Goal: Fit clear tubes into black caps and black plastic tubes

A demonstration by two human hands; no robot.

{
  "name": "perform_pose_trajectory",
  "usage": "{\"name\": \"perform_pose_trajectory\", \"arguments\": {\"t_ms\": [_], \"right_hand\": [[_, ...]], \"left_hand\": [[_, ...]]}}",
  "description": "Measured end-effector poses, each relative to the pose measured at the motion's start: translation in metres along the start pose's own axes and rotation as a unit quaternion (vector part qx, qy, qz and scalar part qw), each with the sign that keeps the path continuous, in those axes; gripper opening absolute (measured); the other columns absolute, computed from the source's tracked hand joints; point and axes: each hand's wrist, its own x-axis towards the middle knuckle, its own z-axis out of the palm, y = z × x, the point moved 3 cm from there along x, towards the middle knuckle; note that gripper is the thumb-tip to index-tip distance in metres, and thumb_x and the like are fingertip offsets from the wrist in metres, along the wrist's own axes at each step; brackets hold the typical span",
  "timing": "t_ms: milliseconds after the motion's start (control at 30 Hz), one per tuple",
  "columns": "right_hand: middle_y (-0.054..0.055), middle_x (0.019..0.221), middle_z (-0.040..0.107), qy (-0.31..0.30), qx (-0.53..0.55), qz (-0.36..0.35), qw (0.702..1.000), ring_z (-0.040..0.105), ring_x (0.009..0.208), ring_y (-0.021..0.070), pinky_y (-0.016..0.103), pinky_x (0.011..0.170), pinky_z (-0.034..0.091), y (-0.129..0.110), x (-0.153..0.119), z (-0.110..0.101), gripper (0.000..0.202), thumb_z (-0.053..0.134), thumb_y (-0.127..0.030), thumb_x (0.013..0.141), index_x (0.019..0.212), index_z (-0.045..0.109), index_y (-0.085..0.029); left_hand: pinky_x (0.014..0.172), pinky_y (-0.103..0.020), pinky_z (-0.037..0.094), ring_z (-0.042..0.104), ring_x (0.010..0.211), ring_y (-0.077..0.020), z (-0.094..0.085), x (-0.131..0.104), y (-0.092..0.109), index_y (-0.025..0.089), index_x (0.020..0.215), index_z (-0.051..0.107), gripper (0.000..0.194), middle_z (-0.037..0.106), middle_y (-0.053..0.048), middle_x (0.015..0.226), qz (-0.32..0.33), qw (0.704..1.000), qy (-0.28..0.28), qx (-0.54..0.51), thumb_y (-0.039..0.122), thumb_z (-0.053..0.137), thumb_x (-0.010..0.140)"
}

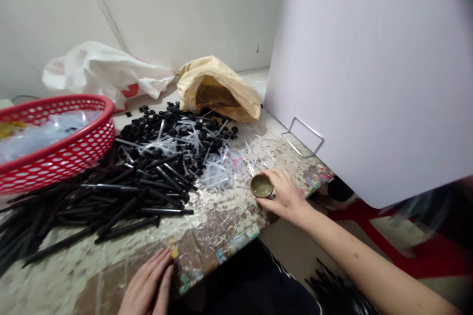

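Note:
My right hand (283,196) grips a small round brownish cup (261,186) at the right side of the worn table, thumb and fingers around its rim. Resting at the table's front edge, my left hand (150,283) lies flat with its fingers extended and side by side, holding nothing. Left of the cup is a bunch of short clear plastic tubes (218,170). Beyond them spreads a pile of small black caps (148,125). Many long black tubes (121,206) lie in a heap at the left.
A red perforated basket (74,150) with clear pieces stands at the left. Behind are a white bag (99,71) and an open brown paper bag (218,86). A large white panel (362,74) rises at the right, near a wire stand (303,138). Something red lies below it.

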Motion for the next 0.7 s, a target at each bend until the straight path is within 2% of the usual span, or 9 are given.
{"name": "perform_pose_trajectory", "arguments": {"t_ms": [100, 233, 400, 533, 700], "right_hand": [[0.012, 0.115, 0.055, -0.025, 0.028, -0.051, 0.998, 0.047, 0.108, 0.0292, 0.044, 0.090, 0.037, -0.034, -0.005, 0.013, 0.053, 0.064, -0.028, 0.065, 0.115, 0.050, -0.016], [0.012, 0.115, 0.057, -0.067, 0.088, -0.106, 0.988, 0.048, 0.109, 0.0301, 0.045, 0.090, 0.036, -0.078, -0.013, 0.042, 0.056, 0.065, -0.030, 0.064, 0.116, 0.050, -0.017], [0.012, 0.113, 0.059, -0.153, 0.148, -0.139, 0.967, 0.050, 0.105, 0.0291, 0.045, 0.089, 0.036, -0.125, -0.018, 0.077, 0.060, 0.067, -0.030, 0.061, 0.117, 0.050, -0.016], [0.011, 0.114, 0.059, -0.185, 0.157, -0.151, 0.958, 0.050, 0.106, 0.0285, 0.044, 0.089, 0.034, -0.146, -0.015, 0.092, 0.060, 0.069, -0.031, 0.060, 0.116, 0.051, -0.016], [0.010, 0.113, 0.060, -0.195, 0.152, -0.147, 0.958, 0.050, 0.104, 0.0279, 0.043, 0.088, 0.033, -0.156, -0.010, 0.100, 0.060, 0.067, -0.029, 0.061, 0.117, 0.050, -0.017]], "left_hand": [[0.097, -0.035, 0.041, 0.056, 0.106, -0.0208, -0.012, -0.009, 0.000, 0.020, 0.114, 0.058, 0.031, 0.062, -0.007, 0.112, -0.050, 0.998, 0.023, 0.015, 0.015, 0.054, 0.083], [0.092, -0.036, 0.045, 0.057, 0.104, -0.0211, -0.030, -0.025, -0.004, 0.019, 0.110, 0.059, 0.030, 0.064, -0.007, 0.106, -0.082, 0.994, 0.056, 0.045, 0.012, 0.057, 0.082], [0.092, -0.039, 0.045, 0.057, 0.105, -0.0220, -0.048, -0.047, -0.008, 0.019, 0.110, 0.059, 0.031, 0.064, -0.008, 0.106, -0.128, 0.987, 0.078, 0.059, 0.009, 0.057, 0.080], [0.093, -0.040, 0.045, 0.057, 0.105, -0.0225, -0.055, -0.057, -0.009, 0.019, 0.109, 0.060, 0.031, 0.065, -0.007, 0.105, -0.148, 0.983, 0.089, 0.070, 0.009, 0.057, 0.080], [0.092, -0.041, 0.046, 0.058, 0.105, -0.0236, -0.055, -0.058, -0.009, 0.019, 0.106, 0.063, 0.028, 0.067, -0.007, 0.103, -0.155, 0.980, 0.093, 0.078, 0.010, 0.057, 0.079]]}}
